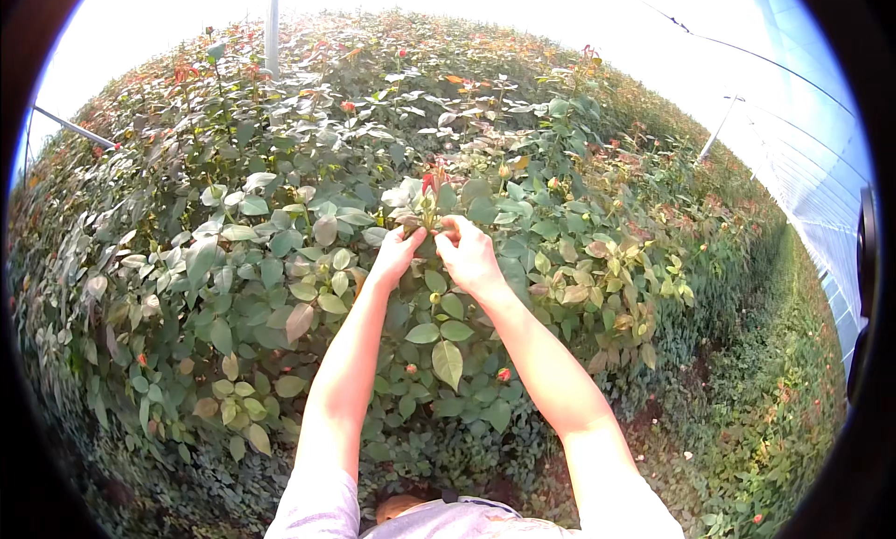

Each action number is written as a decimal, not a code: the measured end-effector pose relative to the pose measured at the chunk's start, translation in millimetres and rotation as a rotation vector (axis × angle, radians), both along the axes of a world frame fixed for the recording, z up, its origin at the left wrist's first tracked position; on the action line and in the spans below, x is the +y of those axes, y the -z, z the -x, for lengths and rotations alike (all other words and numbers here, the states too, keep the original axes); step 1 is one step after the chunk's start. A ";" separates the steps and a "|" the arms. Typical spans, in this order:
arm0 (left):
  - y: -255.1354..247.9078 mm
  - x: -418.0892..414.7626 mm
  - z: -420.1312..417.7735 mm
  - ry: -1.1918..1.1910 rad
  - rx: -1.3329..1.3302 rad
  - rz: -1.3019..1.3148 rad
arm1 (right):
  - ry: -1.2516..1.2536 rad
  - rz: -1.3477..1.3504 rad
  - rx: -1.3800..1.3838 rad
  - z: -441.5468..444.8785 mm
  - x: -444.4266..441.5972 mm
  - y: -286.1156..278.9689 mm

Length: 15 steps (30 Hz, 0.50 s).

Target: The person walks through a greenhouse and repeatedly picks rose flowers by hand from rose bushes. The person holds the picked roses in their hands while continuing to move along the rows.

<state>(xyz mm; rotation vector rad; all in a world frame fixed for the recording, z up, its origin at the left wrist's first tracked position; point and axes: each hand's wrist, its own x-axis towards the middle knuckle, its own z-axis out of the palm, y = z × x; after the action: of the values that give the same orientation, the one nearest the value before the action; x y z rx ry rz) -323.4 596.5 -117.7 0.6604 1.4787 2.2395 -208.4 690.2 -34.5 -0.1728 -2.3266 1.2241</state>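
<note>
Both of my arms reach out to a rose shoot (pixel 429 206) with red young leaves at its top, in the middle of the view. My left hand (pixel 400 253) pinches at the shoot's leaves or stem from the left, thumb against fingers. On the other side, my right hand (pixel 467 250) has its fingers curled beside the same shoot; whether anything is between them cannot be told. Green rose leaves (pixel 448 360) and a small yellowish bud (pixel 435 298) show between my forearms. A red rosebud (pixel 503 374) sits lower, near my right forearm.
Dense rose bushes (pixel 245 273) fill the bed ahead and to both sides. A metal post (pixel 271 31) rises at the back left, and a slanting post (pixel 718 131) stands at the right. An overgrown path (pixel 763 371) runs along the right, beside plastic greenhouse sheeting (pixel 822 210).
</note>
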 end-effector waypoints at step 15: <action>-1.8 -7.9 -18.2 -0.072 0.021 0.015 | 0.137 -0.294 0.279 16.4 -15.6 48.1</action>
<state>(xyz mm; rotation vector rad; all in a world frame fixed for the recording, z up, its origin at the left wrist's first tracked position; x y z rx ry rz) -305.2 588.6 -115.9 0.6380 1.5517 2.2791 -224.8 674.6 -82.6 -0.0540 -2.1768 0.7743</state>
